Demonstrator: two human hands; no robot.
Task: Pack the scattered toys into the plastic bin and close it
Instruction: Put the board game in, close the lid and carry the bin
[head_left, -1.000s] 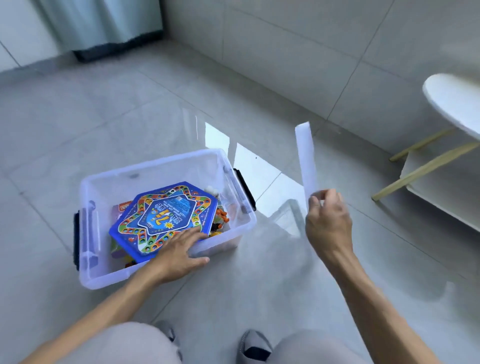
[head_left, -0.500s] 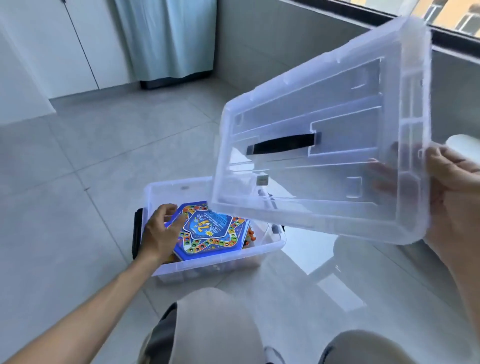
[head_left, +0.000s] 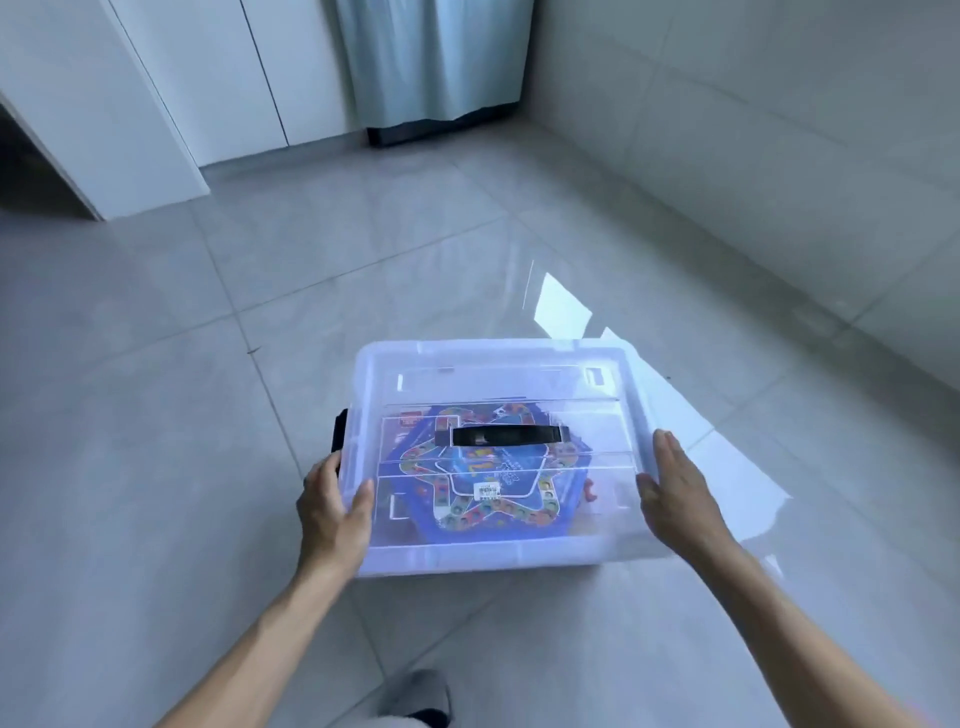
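Note:
The clear plastic bin stands on the tiled floor in front of me. Its clear lid with a black handle lies on top of it. Through the lid I see a blue star-shaped game board and an orange toy piece inside. My left hand grips the lid's left edge, thumb on top, beside a black side latch. My right hand lies flat against the lid's right edge, fingers extended.
Glossy grey floor tiles surround the bin. White cabinet doors and a pale curtain stand at the back, a tiled wall on the right. My shoe shows at the bottom edge.
The lid, held up in the air by my right hand, has come down onto the bin. My left hand left the game board and took the lid's left edge.

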